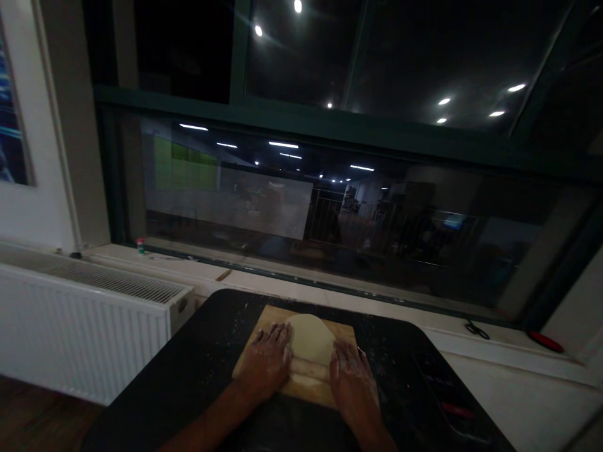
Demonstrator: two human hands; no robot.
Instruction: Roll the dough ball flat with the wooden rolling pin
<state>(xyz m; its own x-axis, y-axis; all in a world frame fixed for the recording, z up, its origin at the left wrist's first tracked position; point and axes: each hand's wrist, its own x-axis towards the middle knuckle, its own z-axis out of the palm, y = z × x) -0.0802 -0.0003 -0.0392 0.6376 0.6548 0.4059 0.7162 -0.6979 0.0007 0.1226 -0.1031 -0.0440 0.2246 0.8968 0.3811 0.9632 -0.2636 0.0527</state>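
A pale round sheet of dough [311, 338] lies on a wooden board [318, 394] on the black table. Across the near part of the dough runs a rolling pin [308, 368], with a strip of dough showing on its near side. My left hand [268, 355] is over the pin's left end, its fingers reaching forward. Over the right end is my right hand [352, 371], fingers likewise forward. Both hands are dusted with flour and hide the ends of the pin.
Flour is scattered over the black table [198, 370]. A dark object with a red part [456, 411] lies at its right. On the windowsill are black scissors [477, 329], a red-and-black object [545, 341] and a small bottle [141, 246]. A white radiator [85, 333] stands left.
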